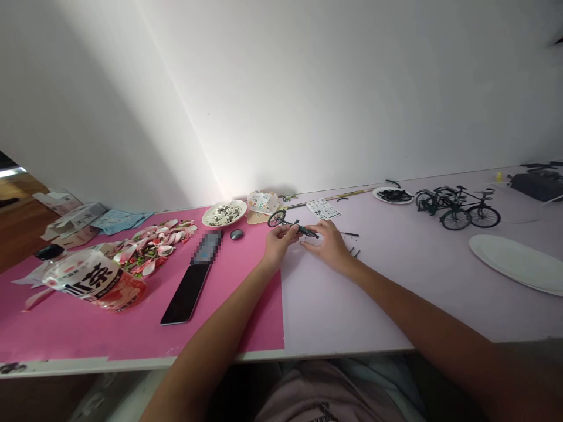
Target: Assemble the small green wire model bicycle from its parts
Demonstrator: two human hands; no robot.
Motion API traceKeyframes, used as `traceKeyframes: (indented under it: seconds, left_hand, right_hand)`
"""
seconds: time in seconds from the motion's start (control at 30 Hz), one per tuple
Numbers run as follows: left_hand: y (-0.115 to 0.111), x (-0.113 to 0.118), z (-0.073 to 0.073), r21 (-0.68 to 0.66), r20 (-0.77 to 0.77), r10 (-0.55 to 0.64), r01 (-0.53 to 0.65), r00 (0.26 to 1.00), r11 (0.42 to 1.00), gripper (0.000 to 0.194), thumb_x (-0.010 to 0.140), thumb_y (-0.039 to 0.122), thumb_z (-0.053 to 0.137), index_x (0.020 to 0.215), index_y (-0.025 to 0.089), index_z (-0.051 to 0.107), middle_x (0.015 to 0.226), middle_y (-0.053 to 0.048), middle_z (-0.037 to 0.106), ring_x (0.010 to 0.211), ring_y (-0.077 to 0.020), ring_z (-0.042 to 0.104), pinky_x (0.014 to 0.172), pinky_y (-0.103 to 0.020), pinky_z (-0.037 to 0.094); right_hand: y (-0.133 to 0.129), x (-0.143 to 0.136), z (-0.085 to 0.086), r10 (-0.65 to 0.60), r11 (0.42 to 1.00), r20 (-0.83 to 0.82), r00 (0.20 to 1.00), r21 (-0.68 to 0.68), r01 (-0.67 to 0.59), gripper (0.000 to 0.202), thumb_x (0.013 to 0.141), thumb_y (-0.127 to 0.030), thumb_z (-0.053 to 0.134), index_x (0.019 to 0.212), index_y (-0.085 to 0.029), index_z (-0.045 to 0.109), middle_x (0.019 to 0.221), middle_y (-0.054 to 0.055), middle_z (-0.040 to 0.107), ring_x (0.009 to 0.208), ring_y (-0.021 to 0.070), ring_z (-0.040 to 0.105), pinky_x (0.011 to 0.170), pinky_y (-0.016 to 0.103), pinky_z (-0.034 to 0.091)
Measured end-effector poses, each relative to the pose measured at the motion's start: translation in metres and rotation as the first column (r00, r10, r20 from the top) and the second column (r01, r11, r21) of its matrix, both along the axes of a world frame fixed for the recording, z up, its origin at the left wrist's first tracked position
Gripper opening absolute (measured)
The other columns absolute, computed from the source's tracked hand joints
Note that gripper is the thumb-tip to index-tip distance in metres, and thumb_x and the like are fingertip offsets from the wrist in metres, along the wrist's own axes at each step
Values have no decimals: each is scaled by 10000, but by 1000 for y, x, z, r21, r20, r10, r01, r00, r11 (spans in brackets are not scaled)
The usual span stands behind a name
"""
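Observation:
Both my hands are raised over the table where the pink sheet meets the pale surface. Between them is a partly built black model bicycle [299, 229], with one spoked wheel showing at its left end. My left hand [280, 241] is closed on the frame near that wheel. On the other end, my right hand [327, 243] pinches the frame with its fingertips. Small dark rods lie on the table just right of my right hand. Behind the hands rests a printed sheet of small pictures [323, 209].
Assembled model bicycles [457, 208] stand at the right, near a white oval plate [519, 261]. Farther back sits a plate of black parts [393, 195]. On the left are a drink bottle [94, 280], phones [185, 296], a pile of pink pieces [152, 249] and a bowl [206, 218].

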State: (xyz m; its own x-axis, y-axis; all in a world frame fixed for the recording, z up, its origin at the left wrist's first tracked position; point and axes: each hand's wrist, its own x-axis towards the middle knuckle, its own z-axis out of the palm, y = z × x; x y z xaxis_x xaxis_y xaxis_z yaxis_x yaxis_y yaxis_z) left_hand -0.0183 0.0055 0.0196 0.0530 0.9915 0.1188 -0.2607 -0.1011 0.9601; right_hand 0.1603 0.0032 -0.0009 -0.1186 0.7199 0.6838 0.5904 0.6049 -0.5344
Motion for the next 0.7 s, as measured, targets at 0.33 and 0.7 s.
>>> traceKeyframes:
  seconds: [0.33,0.7]
  left_hand:
    - [-1,1,2,-17,-8,1,-1,1000,1000,487,695,531,896,894,130,703,932,-105,774,899,-238,773,971,-449,573]
    - [0,-3,3,-35,8,4,-4,1000,999,500,678,547,902,879,130,714,947,-106,778,909,-226,768,998,-430,573]
  right_hand:
    - [-1,-1,-1,-26,999,-12,1000,21,27,354,790,-326,801,1141,-282,792,863,40,608,884,265,615,814,412,539]
    - [-1,2,3,90,996,-3,996,-29,-90,446,816,-339,832,1248,-294,730,1048,60,694,1090,302,611,963,482,531]
